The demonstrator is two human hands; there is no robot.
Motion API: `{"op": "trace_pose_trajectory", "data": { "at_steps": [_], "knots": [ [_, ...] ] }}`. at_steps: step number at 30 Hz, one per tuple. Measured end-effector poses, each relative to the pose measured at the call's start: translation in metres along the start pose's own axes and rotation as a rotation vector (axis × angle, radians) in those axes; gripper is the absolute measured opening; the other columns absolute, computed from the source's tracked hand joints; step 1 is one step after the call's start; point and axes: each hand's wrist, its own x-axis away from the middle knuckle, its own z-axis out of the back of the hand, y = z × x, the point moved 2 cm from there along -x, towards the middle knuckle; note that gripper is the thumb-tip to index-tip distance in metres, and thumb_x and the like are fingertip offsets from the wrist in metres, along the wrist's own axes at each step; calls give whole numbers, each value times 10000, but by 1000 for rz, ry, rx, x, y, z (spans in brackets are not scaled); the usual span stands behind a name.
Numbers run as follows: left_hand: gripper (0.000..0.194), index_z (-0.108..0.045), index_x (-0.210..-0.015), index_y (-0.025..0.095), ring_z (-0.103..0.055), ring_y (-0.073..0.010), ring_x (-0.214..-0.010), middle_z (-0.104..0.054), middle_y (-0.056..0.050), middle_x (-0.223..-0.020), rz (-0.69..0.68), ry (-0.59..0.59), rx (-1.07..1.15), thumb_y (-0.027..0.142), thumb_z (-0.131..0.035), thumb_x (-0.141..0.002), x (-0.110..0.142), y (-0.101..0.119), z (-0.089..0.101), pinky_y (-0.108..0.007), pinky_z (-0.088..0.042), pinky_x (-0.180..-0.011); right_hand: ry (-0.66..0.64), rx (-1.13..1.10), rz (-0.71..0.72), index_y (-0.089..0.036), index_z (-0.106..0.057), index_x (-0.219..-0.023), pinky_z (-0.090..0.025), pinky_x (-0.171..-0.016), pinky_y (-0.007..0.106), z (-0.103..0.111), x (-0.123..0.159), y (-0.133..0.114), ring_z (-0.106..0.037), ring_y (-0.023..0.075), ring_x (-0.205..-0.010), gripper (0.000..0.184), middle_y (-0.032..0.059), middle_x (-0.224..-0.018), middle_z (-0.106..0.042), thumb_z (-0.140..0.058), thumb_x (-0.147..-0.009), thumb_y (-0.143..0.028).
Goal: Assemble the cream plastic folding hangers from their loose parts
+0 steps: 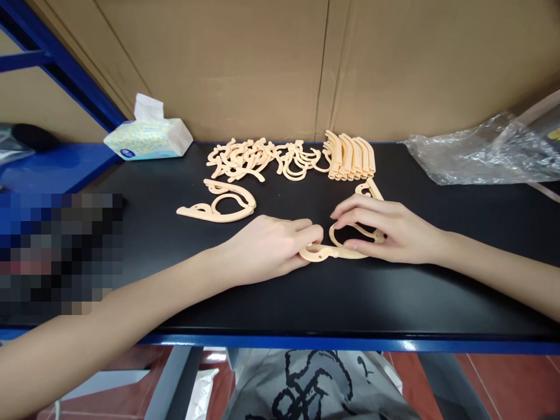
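Note:
A cream plastic folding hanger [326, 253] lies folded near the front middle of the black table. My left hand [277, 244] pinches its left end, with the fingers closed. My right hand [394, 229] curves over its other side, thumb low and fingers above, gripping it around the hook and joint. Part of the hanger is hidden beneath the right hand. Beyond my left wrist rests another folded hanger [219, 216], its hook curled inside its two arms; neither hand touches it.
Behind lie a heap of small curved pieces [238, 157], several loose hooks [296, 160] and a stack of hanger arms [350, 156]. A tissue pack [151, 140] stands back left. Clear plastic bags [472, 151] lie back right, before a cardboard wall [245, 64]. The left edge is pixelated.

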Motion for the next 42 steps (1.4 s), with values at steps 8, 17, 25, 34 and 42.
{"op": "trace_pose_trajectory", "data": {
  "at_steps": [8,17,25,34,42],
  "knots": [
    [156,-533,-898,179,-584,-105,-633,-598,29,-826,-28,-32,26,308,-493,-976,1,1,2,-245,-300,-501,166,635,-209,-172,-625,-895,-413,-569,324,3,2,2,-612,199,-637,294,58,-750,-670,-480,-951,-421],
    [46,-529,-907,203,-544,-106,-589,-580,36,-819,-80,-46,-53,198,-503,-944,2,1,5,-256,-273,-477,127,501,-226,-198,-620,-872,-409,-572,307,0,2,7,-624,208,-793,239,53,-842,-675,-479,-958,-371],
    [65,-555,-920,194,-538,-100,-599,-595,32,-847,-74,-48,-10,226,-512,-956,2,-1,3,-252,-286,-495,79,-59,-16,-205,-626,-973,-518,-810,299,2,1,2,-611,169,-952,85,78,-1068,-601,-602,-905,-250],
    [104,-579,-914,182,-535,-77,-612,-624,31,-869,-50,-21,188,247,-515,-964,1,-4,3,-212,-308,-536,13,-211,-41,-220,-639,-1112,-511,-965,357,-2,-1,4,-599,200,-1132,206,99,-1261,-576,-593,-911,-219],
    [71,-593,-937,193,-563,-77,-640,-638,36,-874,-35,-38,168,233,-536,-948,2,-3,4,-210,-300,-536,58,-246,-86,-210,-638,-1106,-536,-930,343,-3,0,9,-631,189,-1088,204,94,-1266,-598,-586,-910,-188]
  ]
}}
